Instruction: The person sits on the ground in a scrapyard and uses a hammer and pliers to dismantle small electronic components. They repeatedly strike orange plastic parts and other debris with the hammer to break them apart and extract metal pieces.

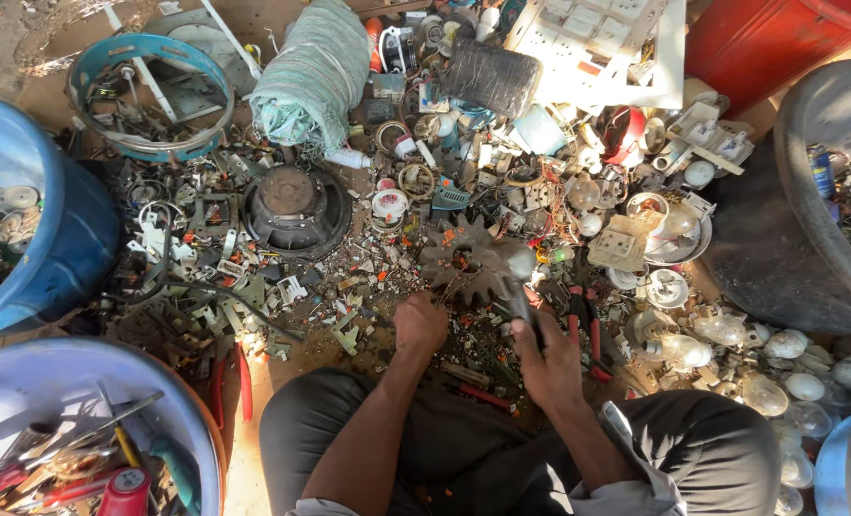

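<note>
- The floor (282, 368) is bare dirt, strewn with electrical scrap: broken switches, bulbs, wire bits and plastic shards, ringed by tubs. A blue tub (72, 239) stands at the left, a grey basin (798, 191) at the right.
- The person sits on the ground with knees spread, both hands low over the scrap just ahead.
- The right hand (551, 358) has its grip wrapped tight round a hammer (519, 277). The handle runs up and slightly left from the fist; the metal head, blurred, lies over the edge of a gear (465, 258).
- The hammer's long axis points away from the person, towards the gear. It looks heavy at the head and stiff, best held low on the handle, as it is here.
- The left hand (420, 325) is closed in a fist, knuckles up, just beside the gear's near edge. Whether it pinches some small piece cannot be told.
- The gear is a rusty toothed wheel lying flat, rigid and probably heavy; its teeth give purchase at the rim.
- Red-handled pliers (583, 325) lie just right of the right hand.
- A black speaker (296, 210) lies left of the gear, a wrapped bundle (311, 76) beyond it.
- Glass bulbs (721, 330), fragile, lie at the right, apart from the hands.
</note>
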